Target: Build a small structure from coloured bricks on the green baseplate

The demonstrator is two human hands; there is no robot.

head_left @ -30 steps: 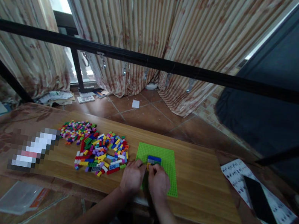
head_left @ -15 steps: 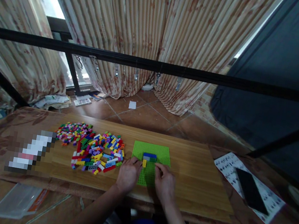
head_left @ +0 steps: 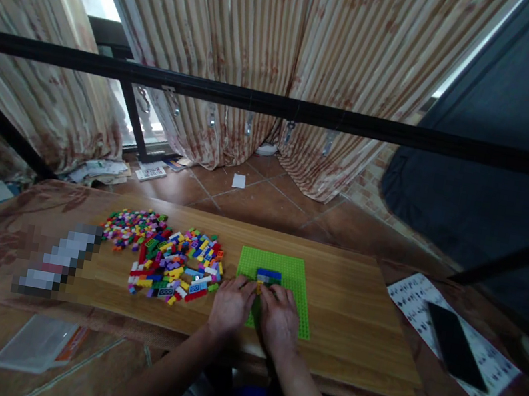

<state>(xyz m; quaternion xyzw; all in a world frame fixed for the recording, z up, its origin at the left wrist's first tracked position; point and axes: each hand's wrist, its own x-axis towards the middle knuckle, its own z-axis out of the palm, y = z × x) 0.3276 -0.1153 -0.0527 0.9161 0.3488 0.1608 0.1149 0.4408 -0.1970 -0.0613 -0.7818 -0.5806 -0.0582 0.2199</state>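
Observation:
On the green baseplate point(head_left: 301, 299) stands a blue brick point(head_left: 269, 274), with a paler brick seen partly along its near side. Just in front of these, a small yellow brick point(head_left: 259, 285) shows between my fingertips, mostly covered by them. My left hand point(head_left: 231, 306) is closed at the brick's left side, over the baseplate's left edge. From the right, my right hand point(head_left: 281, 321) has its fingers bent and pressed to the same brick. The two hands nearly touch each other.
Left of the baseplate lies a pile of mixed bricks point(head_left: 176, 268), with a heap of smaller pieces point(head_left: 132, 227) behind it. A black phone point(head_left: 457, 346) rests on a printed sheet point(head_left: 414, 287) at the right. A black rail point(head_left: 241, 97) crosses beyond the wooden board point(head_left: 352, 307).
My right hand has moved left, from the baseplate's right part to the yellow brick. My left hand stays by the brick. The whole view has shifted slightly.

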